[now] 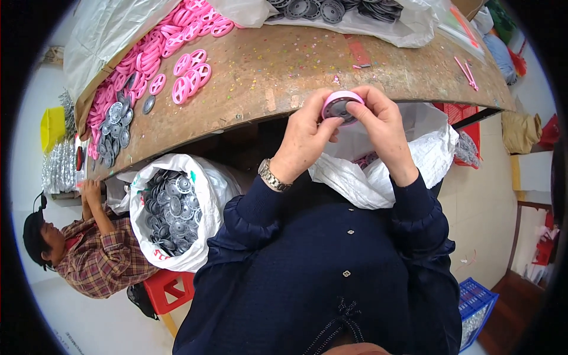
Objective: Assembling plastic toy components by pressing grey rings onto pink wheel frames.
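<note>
Both hands grip a toy wheel, a pink ring (343,95) with a grey hubcap-like disc (337,108) inside it, at the table's near edge. Fingers of my left hand (303,131) curl round its left side. My right hand (383,122) holds the right side, its thumb pressing on the grey disc. Whether the disc is fully seated in the ring I cannot tell. Below the hands lies an open white woven sack (429,151) with some pink pieces inside, partly hidden by my right forearm.
Pink spoked wheels (192,77) lie at the table's left, with grey discs (116,121) beside them. A white sack (204,231) of grey discs stands at left. Far back are more grey discs (313,9) on plastic. A co-worker (100,248) sits left; a red basket (470,133) stands right.
</note>
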Demonstrator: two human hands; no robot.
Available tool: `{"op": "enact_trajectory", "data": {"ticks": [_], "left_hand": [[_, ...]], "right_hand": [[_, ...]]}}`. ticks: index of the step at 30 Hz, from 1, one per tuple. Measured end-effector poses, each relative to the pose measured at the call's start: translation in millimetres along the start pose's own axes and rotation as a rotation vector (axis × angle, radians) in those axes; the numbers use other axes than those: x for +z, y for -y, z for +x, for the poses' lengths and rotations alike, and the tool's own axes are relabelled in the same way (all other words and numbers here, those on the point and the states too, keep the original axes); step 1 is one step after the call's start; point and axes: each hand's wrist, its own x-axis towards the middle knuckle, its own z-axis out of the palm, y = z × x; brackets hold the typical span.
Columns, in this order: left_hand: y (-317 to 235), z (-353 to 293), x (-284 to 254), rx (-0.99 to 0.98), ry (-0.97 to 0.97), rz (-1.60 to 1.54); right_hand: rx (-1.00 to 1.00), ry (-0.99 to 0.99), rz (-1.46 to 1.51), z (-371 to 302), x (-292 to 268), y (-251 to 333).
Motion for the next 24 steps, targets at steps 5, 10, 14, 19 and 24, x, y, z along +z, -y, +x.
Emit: {"op": "enact_trajectory", "data": {"ticks": [5, 10, 14, 19, 24], "left_hand": [[19, -12, 9, 0.000, -0.079, -0.108], [38, -19, 18, -0.008, 0.042, 0.086], [66, -14, 12, 0.235, 0.097, 0.641], [112, 10, -9, 0.045, -0.031, 1.006], [162, 31, -29, -0.304, 0.035, 0.879]], "right_hand": [[0.033, 0.013, -0.064, -14, 4, -4], [0.111, 0.083, -0.220, -31, -23, -19], [0.094, 0.131, -0.741, -43, -60, -26], [0.142, 0.073, -1.550, -64, -117, -47], [0.233, -0.209, -1.716, -79, -144, -60]]}}
